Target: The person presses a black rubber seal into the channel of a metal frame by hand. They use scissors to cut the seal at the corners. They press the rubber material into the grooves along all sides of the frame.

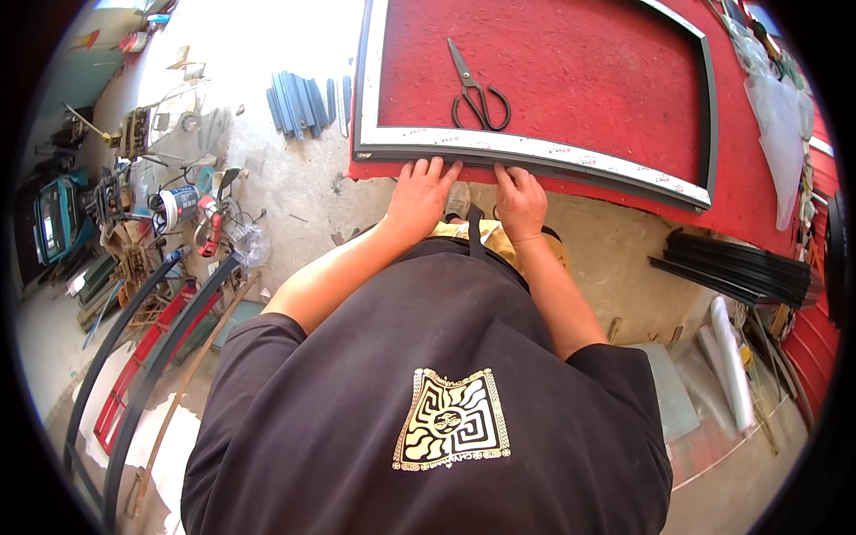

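Note:
A dark grey window frame (pixel 553 153), its upper face covered with white printed film, lies on a red-covered table with its near side along the table edge. My left hand (pixel 419 198) has its fingertips bent over that near side, left of its middle. Close beside it, my right hand (pixel 522 203) presses its closed fingers against the same outer edge. Below the edge, between the hands, hangs a black strip (pixel 475 230); where its upper end goes I cannot tell. Black-handled scissors (pixel 477 89) lie partly open on the red cloth inside the frame.
The red table (pixel 580 53) fills the upper right. Dark strips (pixel 299 102) lie on the floor to its left. Black profiles (pixel 740 272) are stacked at right, near clear plastic film (pixel 776 134). At left are tools, a red ladder (pixel 134 383) and long curved-looking dark bars (pixel 169 357).

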A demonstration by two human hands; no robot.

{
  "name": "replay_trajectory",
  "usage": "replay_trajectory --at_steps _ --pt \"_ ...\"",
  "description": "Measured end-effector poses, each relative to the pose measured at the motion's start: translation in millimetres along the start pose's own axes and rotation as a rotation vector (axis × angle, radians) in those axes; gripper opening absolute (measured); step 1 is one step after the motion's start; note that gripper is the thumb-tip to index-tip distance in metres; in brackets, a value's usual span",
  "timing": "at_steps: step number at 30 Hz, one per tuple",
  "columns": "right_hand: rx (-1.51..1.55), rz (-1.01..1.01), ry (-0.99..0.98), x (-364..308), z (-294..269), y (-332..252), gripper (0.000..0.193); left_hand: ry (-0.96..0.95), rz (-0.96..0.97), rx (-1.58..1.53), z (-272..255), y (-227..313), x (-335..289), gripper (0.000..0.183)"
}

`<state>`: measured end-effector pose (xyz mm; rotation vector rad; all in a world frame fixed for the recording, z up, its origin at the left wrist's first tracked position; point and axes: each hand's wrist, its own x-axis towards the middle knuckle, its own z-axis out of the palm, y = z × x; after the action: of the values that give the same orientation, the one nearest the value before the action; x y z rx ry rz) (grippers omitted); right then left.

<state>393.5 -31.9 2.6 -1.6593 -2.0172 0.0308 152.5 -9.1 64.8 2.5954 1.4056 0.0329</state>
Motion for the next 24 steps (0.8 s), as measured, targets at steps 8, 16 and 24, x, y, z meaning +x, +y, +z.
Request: replay_trajectory --at_steps 8,16,24 --pt "-0.047 -0.086 -0.113 -7.5 -10.1 1.9 0.049 -0.04 -0.018 -0.031 0.6 -1.0 0.8 0.067" --pt "-0.096 0.012 -0.259 -6.8 -15.5 -15.6 0.057 -0.036 -0.013 -0.029 3.1 -1.9 -0.3 0.068" --pt "-0.083 0.043 -0.318 2.3 -22.8 -38.7 0.064 -0.015 0.002 -0.053 1.2 -1.9 -1.9 0.071"
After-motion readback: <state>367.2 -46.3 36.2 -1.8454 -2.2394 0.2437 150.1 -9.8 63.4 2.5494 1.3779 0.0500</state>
